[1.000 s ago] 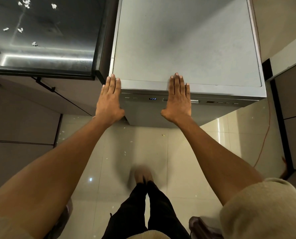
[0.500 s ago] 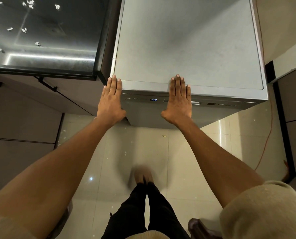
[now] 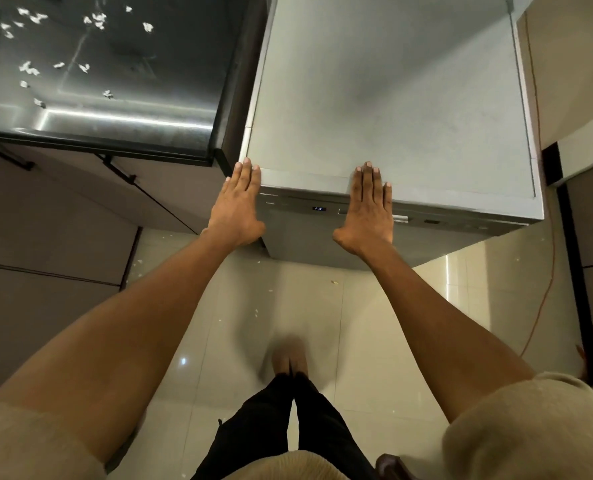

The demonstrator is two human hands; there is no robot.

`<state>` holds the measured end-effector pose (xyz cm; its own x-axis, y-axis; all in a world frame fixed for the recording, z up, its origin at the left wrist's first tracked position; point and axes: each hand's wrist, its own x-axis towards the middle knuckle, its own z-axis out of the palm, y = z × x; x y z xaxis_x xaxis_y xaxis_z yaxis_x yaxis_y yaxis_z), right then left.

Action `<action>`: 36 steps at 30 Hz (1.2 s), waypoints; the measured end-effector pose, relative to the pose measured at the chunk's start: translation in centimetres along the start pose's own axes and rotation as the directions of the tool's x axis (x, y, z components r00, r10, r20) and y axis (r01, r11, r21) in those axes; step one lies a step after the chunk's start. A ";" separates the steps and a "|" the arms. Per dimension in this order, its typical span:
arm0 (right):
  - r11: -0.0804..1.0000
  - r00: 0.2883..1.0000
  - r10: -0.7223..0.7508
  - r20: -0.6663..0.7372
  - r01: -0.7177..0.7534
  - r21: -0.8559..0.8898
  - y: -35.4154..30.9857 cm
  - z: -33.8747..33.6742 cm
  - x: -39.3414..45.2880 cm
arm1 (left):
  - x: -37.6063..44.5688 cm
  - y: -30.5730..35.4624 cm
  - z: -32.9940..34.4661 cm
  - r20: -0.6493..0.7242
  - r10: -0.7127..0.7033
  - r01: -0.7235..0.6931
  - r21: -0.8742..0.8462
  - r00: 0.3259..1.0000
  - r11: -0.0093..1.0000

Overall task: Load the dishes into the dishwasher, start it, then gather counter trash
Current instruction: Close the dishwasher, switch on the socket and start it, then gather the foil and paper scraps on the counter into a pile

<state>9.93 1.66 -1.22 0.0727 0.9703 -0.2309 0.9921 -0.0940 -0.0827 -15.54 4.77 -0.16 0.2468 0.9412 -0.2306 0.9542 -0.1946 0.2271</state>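
My left hand (image 3: 237, 206) and right hand (image 3: 367, 211) lay flat, fingers extended, grasping nothing, against the dishwasher (image 3: 392, 98) front edge. White scraps (image 3: 28, 68) dotted the dark counter (image 3: 132, 81).

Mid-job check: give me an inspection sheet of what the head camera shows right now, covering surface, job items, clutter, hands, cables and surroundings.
Surface: dark glossy counter at left; grey dishwasher top bare.
Job's things: dishwasher door shut, small display lit; no dishes in view.
Clutter: white paper scraps scattered on the counter; a few specks on the floor.
Hands: left hand and right hand flat against the dishwasher's front top edge, fingers straight, holding nothing.
Cables: orange cord runs down the floor right of the dishwasher.
Surroundings: brown cabinets under the counter, glossy tile floor.
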 end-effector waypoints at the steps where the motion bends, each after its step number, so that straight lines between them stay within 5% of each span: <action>1: 1.000 1.000 0.014 0.017 -0.014 0.014 -0.2 -0.3 0.0 | 0.0 0.1 -0.2 0.019 0.000 0.000 0.000 1.000 1.000; 10: 0.968 0.984 -0.152 0.093 0.129 0.215 -9.2 -2.7 -0.2 | -2.2 -1.4 -1.9 0.064 -0.019 0.023 -0.072 0.998 0.997; 20: 0.878 0.913 -0.407 0.000 0.391 0.275 -23.4 -3.4 4.3 | -3.5 -13.2 -4.4 -0.005 -0.272 0.267 -0.176 0.962 0.947; 27: 0.885 0.903 -0.431 0.003 0.421 0.199 -31.9 -3.1 10.9 | -0.3 -21.7 -6.3 -0.107 -0.280 0.244 -0.265 0.954 0.933; 36: 0.949 0.955 -0.290 -0.059 0.295 0.113 -39.9 -1.7 16.0 | 3.9 -32.3 -9.9 -0.178 -0.248 0.202 -0.240 0.952 0.950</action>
<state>-28.32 21.28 0.07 -0.2125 0.9672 -0.1395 0.9511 0.1719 -0.2565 -47.07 17.50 0.98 -0.0312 0.9937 -0.1077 0.9156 0.0717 0.3958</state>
